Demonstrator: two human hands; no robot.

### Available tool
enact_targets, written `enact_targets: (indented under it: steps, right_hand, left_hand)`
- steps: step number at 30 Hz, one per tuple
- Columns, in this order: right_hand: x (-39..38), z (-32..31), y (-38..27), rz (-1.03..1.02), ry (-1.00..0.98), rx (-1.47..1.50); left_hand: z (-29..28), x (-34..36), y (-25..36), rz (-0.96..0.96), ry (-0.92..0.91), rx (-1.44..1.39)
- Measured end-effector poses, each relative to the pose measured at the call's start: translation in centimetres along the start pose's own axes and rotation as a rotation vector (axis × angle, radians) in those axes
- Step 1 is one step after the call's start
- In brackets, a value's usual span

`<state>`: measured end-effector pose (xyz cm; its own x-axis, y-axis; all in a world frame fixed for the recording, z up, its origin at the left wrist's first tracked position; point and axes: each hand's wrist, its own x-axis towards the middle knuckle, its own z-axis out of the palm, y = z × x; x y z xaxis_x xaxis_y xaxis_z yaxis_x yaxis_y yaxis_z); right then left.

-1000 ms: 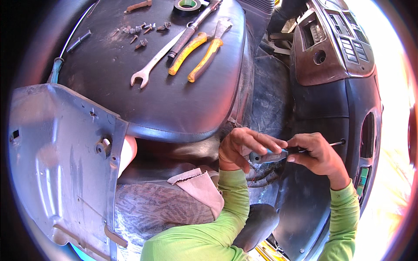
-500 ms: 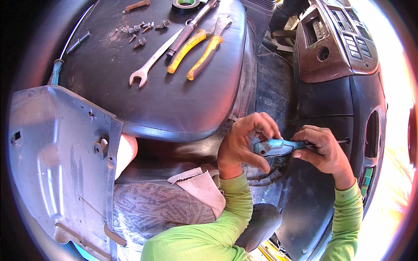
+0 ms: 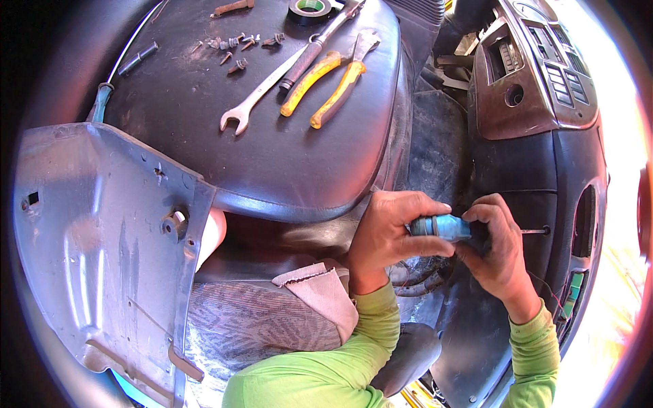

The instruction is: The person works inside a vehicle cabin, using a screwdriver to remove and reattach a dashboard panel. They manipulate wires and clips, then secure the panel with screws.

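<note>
L hand (image 3: 382,232) grips blue s'driver (image 3: 447,228), R hand (image 3: 502,248) round its shaft (image 3: 534,232)

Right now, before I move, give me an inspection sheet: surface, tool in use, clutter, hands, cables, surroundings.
Surface: black leather-like seat cushion, specked near the bolts.
Job's things: blue-handled metal screwdriver, its shaft entering a round hole in the black panel.
Clutter: silver open-ended wrench, yellow-handled metal pliers, small rusty bolts, black tape roll.
Hands: left hand grips the screwdriver's handle; right hand curls around its shaft.
Cables: thin reddish wire beside the right wrist.
Surroundings: glossy brown dashboard console; bent grey metal sheet at left.
</note>
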<state>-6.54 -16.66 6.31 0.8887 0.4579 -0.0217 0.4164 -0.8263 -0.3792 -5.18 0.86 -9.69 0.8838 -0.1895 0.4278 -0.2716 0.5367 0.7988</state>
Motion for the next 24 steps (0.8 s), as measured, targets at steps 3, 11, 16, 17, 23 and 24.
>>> enact_targets:
  steps: [3, 11, 16, 17, 23, 24]
  right_hand:
    - [0.0, -0.3, 1.3, -0.006, -0.036, 0.051]
    - [1.2, -2.7, 2.6, -0.017, -0.391, 0.268]
    - [1.2, -2.7, 0.1, -0.002, -0.293, 0.096]
    - [0.7, -2.0, -0.8, -0.054, -0.213, -0.004]
    - [-0.1, 2.1, -2.0, -0.203, -0.13, -0.303]
    - [0.3, 2.0, -1.3, -0.195, -0.17, -0.221]
  left_hand:
    - [0.1, 0.1, 0.2, -0.09, 0.02, -0.025]
    - [-1.4, 0.5, -2.9, 0.325, -0.399, -0.536]
    - [-1.4, -0.1, -3.4, 0.279, -0.35, -0.515]
    - [-1.4, -0.2, -3.4, 0.29, -0.325, -0.471]
    - [-1.3, -0.2, -3.0, 0.279, -0.31, -0.42]
    - [-1.4, -0.2, -2.9, 0.259, -0.311, -0.412]
